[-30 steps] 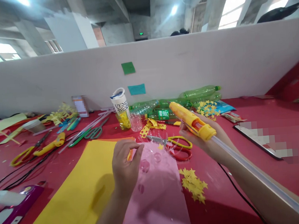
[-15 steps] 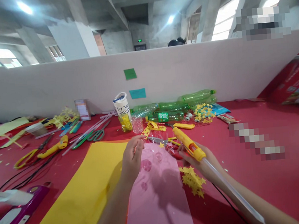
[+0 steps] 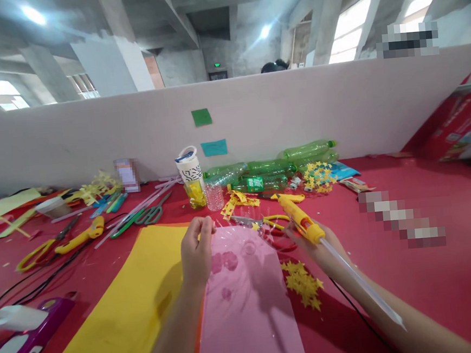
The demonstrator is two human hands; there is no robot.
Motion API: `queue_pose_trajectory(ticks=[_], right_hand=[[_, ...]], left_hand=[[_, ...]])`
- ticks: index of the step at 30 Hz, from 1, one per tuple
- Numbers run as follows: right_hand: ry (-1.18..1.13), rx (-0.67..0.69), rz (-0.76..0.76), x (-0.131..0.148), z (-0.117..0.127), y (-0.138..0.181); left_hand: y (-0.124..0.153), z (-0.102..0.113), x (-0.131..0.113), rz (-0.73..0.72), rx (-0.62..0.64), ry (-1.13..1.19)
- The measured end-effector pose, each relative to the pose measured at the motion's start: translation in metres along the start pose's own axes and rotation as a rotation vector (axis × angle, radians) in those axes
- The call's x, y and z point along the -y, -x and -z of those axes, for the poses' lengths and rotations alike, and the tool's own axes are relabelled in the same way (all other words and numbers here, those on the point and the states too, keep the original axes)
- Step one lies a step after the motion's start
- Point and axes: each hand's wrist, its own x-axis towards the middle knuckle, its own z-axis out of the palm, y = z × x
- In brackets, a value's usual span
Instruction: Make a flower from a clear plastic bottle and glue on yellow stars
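My right hand [image 3: 316,243] is wrapped round a yellow hot glue gun [image 3: 298,215], its nozzle pointing up and away. A long clear glue stick [image 3: 364,280] sticks out of its back end. Over the left edge of a pink paper sheet [image 3: 250,316], my left hand [image 3: 196,250] is closed in a pinch; what its fingertips hold, if anything, is too small to make out. A clear plastic piece [image 3: 250,247] lies on the pink sheet. Beyond it are yellow-handled scissors [image 3: 274,221] and a red-handled tool [image 3: 284,243]. Yellow paper stars [image 3: 303,285] are heaped beside the sheet.
Yellow paper [image 3: 120,316] lies left of the pink sheet. Green bottles [image 3: 269,167], a white cup [image 3: 190,172] and a clear bottle part [image 3: 214,197] stand along the partition. A second glue gun [image 3: 83,236] and a purple power strip [image 3: 31,334] are at left.
My left hand has moved left, away from the clear plastic piece, its fingers still pinched. My right hand keeps the glue gun, which has shifted slightly. The view has turned a little.
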Motion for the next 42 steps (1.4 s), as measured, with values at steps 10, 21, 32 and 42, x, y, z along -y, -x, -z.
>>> queue_pose_trajectory(ticks=[10, 21, 32, 42], right_hand=[[-0.114, 0.141, 0.038, 0.017, -0.001, 0.014], [-0.053, -0.036, 0.013, 0.004, 0.009, -0.003], [-0.137, -0.051, -0.057, -0.001, 0.014, -0.011], [-0.177, -0.056, -0.090, -0.016, 0.033, -0.028]], left_hand=[[0.001, -0.006, 0.007, 0.083, 0.122, 0.064], [0.009, -0.004, -0.010, 0.064, 0.012, -0.120], [0.018, -0.003, -0.018, -0.416, -0.020, -0.259], [0.049, -0.046, -0.082, -0.939, 0.911, -0.661]])
